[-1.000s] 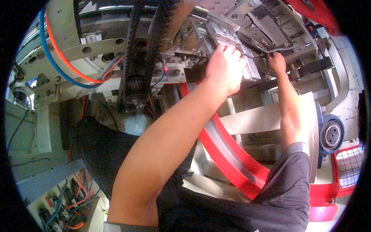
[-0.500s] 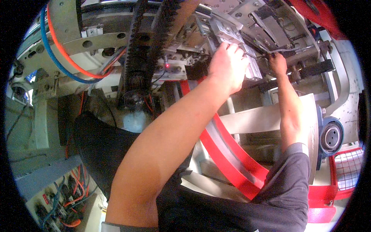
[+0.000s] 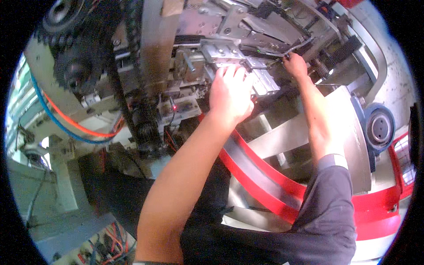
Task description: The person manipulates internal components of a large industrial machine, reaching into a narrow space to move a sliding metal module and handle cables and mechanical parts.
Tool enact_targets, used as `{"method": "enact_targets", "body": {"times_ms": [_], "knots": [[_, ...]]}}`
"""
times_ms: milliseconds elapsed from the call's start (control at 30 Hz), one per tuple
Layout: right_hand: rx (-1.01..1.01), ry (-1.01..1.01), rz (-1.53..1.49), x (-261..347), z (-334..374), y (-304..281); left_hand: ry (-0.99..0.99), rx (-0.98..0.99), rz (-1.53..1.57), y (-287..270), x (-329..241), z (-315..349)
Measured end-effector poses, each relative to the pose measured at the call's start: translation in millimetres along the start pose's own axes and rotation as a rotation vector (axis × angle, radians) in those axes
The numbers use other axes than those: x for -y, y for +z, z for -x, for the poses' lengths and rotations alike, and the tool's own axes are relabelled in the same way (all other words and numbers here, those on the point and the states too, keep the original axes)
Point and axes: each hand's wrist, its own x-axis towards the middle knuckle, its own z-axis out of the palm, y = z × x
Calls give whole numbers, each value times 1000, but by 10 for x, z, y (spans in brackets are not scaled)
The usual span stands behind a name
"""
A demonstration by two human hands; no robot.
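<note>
My left hand [image 3: 232, 93] is closed over the near edge of a silvery machined metal block [image 3: 225, 49], its fingers bent across the top. Beside it, a stepped metal plate [image 3: 265, 79] extends to the right. My right hand [image 3: 296, 67] is farther right, its fingers pinched together. A thin dark rod [image 3: 275, 63] appears to run from those fingers toward the plate; its exact kind is too small to tell. Just above the right hand passes a bent metal rod [image 3: 301, 44]. What lies under my left palm is hidden.
Black chain and sprockets [image 3: 75, 70] fill the upper left. Orange and blue hoses [image 3: 75, 126] loop below them. A small red light [image 3: 175, 107] glows near my left wrist. A curved red-edged guide [image 3: 260, 176] runs beneath my arms. A blue-housed bearing [image 3: 379, 126] sits at right.
The view has tilted and shifted, bringing the sprockets in at upper left. Both hands appear lower and farther left in the picture, still at the same metal parts.
</note>
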Motion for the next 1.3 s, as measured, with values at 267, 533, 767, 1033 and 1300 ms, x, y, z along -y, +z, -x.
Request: {"method": "enact_targets", "body": {"times_ms": [267, 533, 767, 1033, 1300], "knots": [[-35, -19, -37, -121, -42, 106, 21, 126, 6, -112, -53, -74], [-54, 17, -74, 22, 119, 4, 63, 125, 3, -103, -43, -92], [-59, -5, -43, -25, 98, 23, 54, 149, -30, -97, -65, -90], [-60, 21, -85, -36, 37, 108, 63, 134, -44, -102, -39, -75], [-69, 63, -113, 17, 33, 90, 66, 84, 34, -99, -38, -76]]}}
